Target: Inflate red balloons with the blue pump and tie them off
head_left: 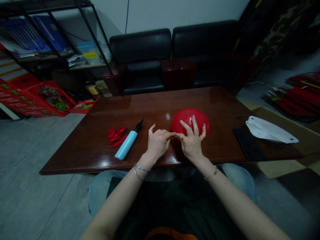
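Bulging smoothly, the red balloon point(188, 117) looks rounded and glossy.

There is room to pass along the far left of the counter point(140, 104), behind the blue pump point(127, 144) and limp balloons point(116, 135), or between the round balloon point(183, 116) and flat black object point(246, 143). That balloon blocks the way ahead of the right fingers point(195, 127); the white mask point(270, 130) obstructs the right end.

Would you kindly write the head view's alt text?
Someone's left hand and right hand meet at the near edge of an inflated red balloon over a table. A blue pump and limp red balloons lie to their left.
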{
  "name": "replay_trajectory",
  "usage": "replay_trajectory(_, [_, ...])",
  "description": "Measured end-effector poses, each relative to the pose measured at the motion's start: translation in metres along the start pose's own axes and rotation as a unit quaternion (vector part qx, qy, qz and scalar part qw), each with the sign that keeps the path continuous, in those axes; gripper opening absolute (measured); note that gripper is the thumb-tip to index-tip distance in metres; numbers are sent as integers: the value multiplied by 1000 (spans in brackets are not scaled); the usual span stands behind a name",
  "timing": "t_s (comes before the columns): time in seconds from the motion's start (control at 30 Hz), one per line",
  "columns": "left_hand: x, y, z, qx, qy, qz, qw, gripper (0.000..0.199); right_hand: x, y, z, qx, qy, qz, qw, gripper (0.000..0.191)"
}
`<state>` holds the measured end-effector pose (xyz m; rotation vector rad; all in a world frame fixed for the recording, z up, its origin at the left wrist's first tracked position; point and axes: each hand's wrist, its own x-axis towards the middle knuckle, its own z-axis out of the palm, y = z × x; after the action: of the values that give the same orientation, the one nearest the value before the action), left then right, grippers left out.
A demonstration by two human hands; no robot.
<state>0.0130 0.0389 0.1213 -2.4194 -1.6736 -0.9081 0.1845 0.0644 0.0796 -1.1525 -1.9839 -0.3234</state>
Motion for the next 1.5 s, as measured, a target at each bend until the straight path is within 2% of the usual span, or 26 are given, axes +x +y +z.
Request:
replay_trajectory(0.13, [-4, 6, -3, 45, 5, 4, 999, 23, 0, -2, 1, -4, 5, -7, 1000, 27])
replay_trajectory(0.3, [-8, 10, -5, 57, 18, -11, 998, 17, 2, -4, 0, -5, -1, -7, 1000, 26])
replay_trajectory(0.4, [-9, 9, -6, 49, 1, -20, 999, 15, 3, -5, 0, -4, -2, -7, 1000, 25])
replay_trajectory(0.63, [-2, 1, -14, -29, -40, 4, 999, 13, 5, -4, 0, -8, -14, -9, 1000, 24])
replay_trajectory(0.77, [3, 2, -22, -33, -94, -27, 995, 12, 6, -5, -1, -18, -28, -14, 999, 26])
replay_trajectory(1.0, [4, 10, -29, -22, -132, -104, 986, 16, 5, -9, 2, -23, -3, -49, 999, 25])
replay_trajectory(1.1, [2, 3, -29, -87, -135, -107, 981, 14, 3, -7, 3, -17, 0, -51, 999, 24])
replay_trajectory(1.23, [-1, -5, -24, -218, -90, -121, 964, 9, 2, -6, 6, -6, 3, -40, 999, 23])
replay_trajectory(1.5, [-8, 7, 1, -398, -13, -249, 883, 7, 3, -13, 9, -5, 18, 4, 1000, 21])
